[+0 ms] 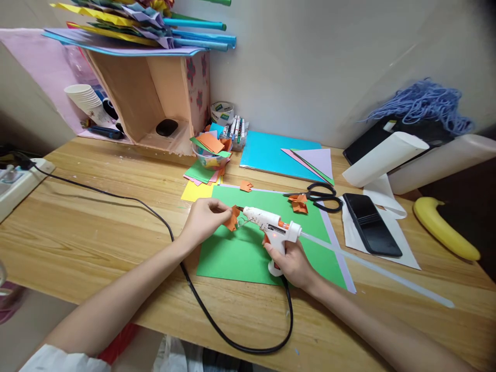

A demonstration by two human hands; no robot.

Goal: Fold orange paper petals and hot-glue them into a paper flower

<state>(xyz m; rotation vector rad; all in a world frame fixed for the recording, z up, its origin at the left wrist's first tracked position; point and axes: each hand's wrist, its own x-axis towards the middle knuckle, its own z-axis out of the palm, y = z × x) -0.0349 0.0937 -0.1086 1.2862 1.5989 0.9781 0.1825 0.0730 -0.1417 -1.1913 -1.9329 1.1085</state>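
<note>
Nearest, a black cord (236,347) loops over the wooden table (147,279) and runs up to the handle of a white glue gun (276,235). The right hand (296,263) is closed around that handle, and the gun points left, a long clear glue stick (372,267) jutting from its rear end. The left hand (205,219) has thumb and fingertips pinched together on a small folded orange paper piece (232,219), held right at the nozzle; whether the two actually touch is hard to tell from here. Both hands work above a green sheet (232,261), which lies on a lilac sheet (341,258). Past the gun, a second orange piece (299,204) lies beside black-handled scissors (325,197), and a third one (246,186) sits at the green sheet's far edge. To the right are a dark phone (372,225) on white paper and a yellow banana (445,230). Farther back, a bowl (209,161) holds coloured paper scraps, near a blue sheet (265,152). By the wall stands an open-fronted box (166,98), with sheets and paper flowers piled on top.
</note>
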